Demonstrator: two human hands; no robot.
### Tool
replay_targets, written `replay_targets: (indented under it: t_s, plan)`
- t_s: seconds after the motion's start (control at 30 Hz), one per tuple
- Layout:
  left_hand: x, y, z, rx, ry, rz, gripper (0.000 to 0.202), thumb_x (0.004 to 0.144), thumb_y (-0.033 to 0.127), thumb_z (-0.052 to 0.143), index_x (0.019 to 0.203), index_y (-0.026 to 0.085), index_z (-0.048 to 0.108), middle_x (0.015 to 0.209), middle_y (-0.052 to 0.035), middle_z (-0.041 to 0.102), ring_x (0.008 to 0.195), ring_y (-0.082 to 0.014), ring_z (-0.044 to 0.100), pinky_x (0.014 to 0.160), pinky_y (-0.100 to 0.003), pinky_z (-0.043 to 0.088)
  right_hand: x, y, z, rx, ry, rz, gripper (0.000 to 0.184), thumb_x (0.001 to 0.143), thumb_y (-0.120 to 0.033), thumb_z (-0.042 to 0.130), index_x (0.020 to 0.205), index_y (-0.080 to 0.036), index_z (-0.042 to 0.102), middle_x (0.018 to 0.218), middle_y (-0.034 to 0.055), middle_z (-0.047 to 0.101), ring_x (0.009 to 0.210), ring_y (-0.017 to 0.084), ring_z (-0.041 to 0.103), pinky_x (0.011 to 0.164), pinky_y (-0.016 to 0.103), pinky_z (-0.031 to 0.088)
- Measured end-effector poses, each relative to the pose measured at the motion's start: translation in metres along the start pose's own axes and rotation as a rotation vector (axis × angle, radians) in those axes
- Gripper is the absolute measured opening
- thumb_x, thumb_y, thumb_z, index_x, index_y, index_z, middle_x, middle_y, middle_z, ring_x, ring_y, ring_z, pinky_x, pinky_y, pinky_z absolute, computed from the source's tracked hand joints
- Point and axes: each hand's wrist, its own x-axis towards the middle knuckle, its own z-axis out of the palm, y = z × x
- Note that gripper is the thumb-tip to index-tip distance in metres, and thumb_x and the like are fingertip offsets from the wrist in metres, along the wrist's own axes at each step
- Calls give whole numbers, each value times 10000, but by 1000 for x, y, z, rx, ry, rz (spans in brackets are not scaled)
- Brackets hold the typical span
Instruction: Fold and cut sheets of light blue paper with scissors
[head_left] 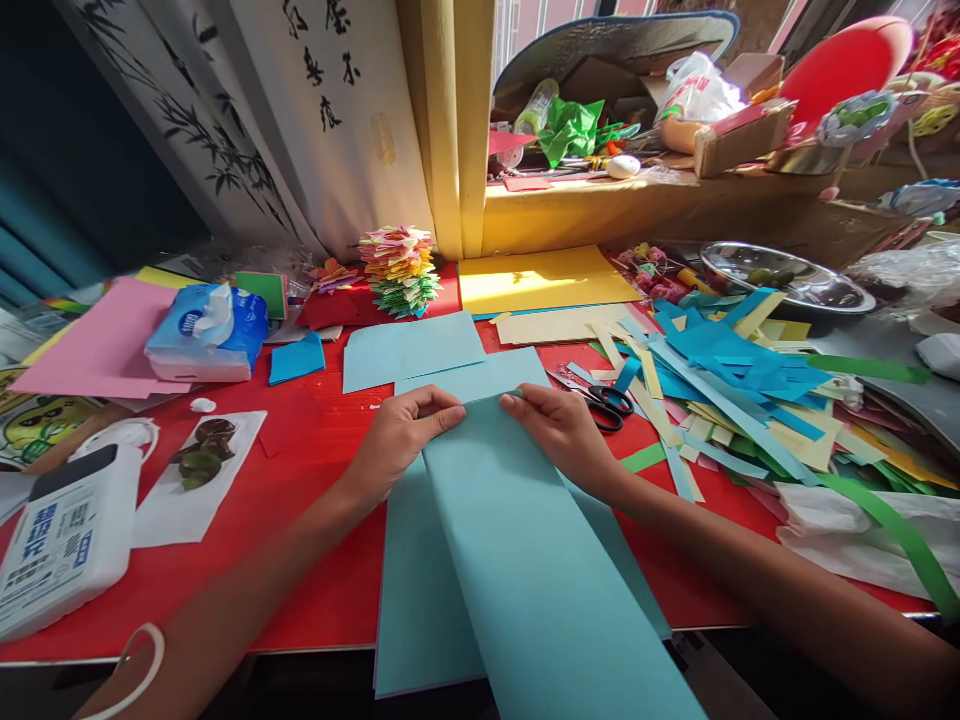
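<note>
2 hands work on 1 long light blue sheet of paper (pixel 525 560), which lies folded lengthwise at the near middle of the red desk (pixel 315 560) and runs off its near edge. The left hand (pixel 405 435) and the right hand (pixel 562 430) meet at the sheet's far end. On each, the fingers are drawn nearly closed, thumb and forefinger nipping the folded edge.

At 12 o'clock from the hands lie 2 more flat light blue sheets (pixel 409 350), overlapping. At 2 o'clock, just beside the right hand, lies 1 pair of black-handled scissors (pixel 604 405). At 3 o'clock spreads a heap of blue, yellow and green paper strips (pixel 735 390), too many to count. There is 1 steel bowl (pixel 780 275) at 2 o'clock, further off.

At 10 o'clock sits 1 blue soft pack of tissues (pixel 206 335); its oval logo is too blurred to read. At 8 o'clock lies 1 white plastic bottle (pixel 64 540) with blue Chinese characters on its label. The white hanging scroll (pixel 322 90) at 11 o'clock bears black Chinese characters beside inked bamboo.
</note>
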Motion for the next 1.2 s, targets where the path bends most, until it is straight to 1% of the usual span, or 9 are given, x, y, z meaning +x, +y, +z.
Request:
replay_targets:
  t_s: [0.13,0.33,0.43,0.63,0.77,0.9,1.0,1.1,1.2]
  plan:
    - [-1,-4,0,155,17,77,244,733,420,590,750,177,605,717,-1,591,673,-122,522,564,-213,402,-1,2,3,-31,-52,-48,420,835,-405,446,563,-186,213,538,-49,173,506,70,168,431,227,157]
    - [0,-7,0,281,-95,91,257,752,437,559,751,183,594,663,18,546,614,-99,455,510,-201,338,-3,1,6,-50,-167,-61,396,842,-375,441,567,-182,232,540,-51,189,514,69,184,446,222,175]
    - [2,-8,0,308,-68,83,276,740,452,566,712,178,581,649,21,537,603,-98,448,508,-205,329,0,2,3,-56,-125,-20,409,840,-386,441,565,-180,220,542,-48,185,517,70,183,451,226,173]
    - [10,-10,-8,314,117,109,279,725,456,580,690,180,571,595,30,502,575,-97,436,523,-217,333,13,15,-9,7,-24,50,418,828,-469,418,575,-184,245,564,-41,198,511,70,210,452,235,159]
    - [14,-11,-15,249,188,126,256,734,434,579,726,178,566,606,23,519,577,-100,456,540,-224,356,16,19,-14,102,66,120,408,811,-505,429,588,-187,300,565,-37,237,495,72,231,440,236,155]
    - [15,-9,-17,138,190,112,262,757,432,551,739,170,557,689,11,531,575,-91,453,556,-229,381,15,17,-15,178,142,140,391,801,-515,436,605,-188,351,565,-30,286,490,78,251,432,236,166]
    - [12,-8,-12,52,131,104,282,803,439,476,763,171,555,761,-9,537,655,-113,494,602,-247,411,13,16,-12,190,133,130,393,802,-511,440,600,-190,336,565,-32,266,491,78,236,435,239,159]
    - [8,-8,-7,42,84,87,243,791,401,512,724,170,546,700,7,510,644,-113,497,648,-255,414,11,16,-8,179,115,108,412,811,-492,443,585,-190,277,576,-38,207,502,75,196,444,242,142]
    - [7,-11,-5,47,113,111,209,772,351,555,673,169,532,651,23,498,624,-102,489,674,-247,399,12,18,-7,157,77,89,431,813,-489,446,582,-189,241,587,-39,175,516,75,173,452,244,131]
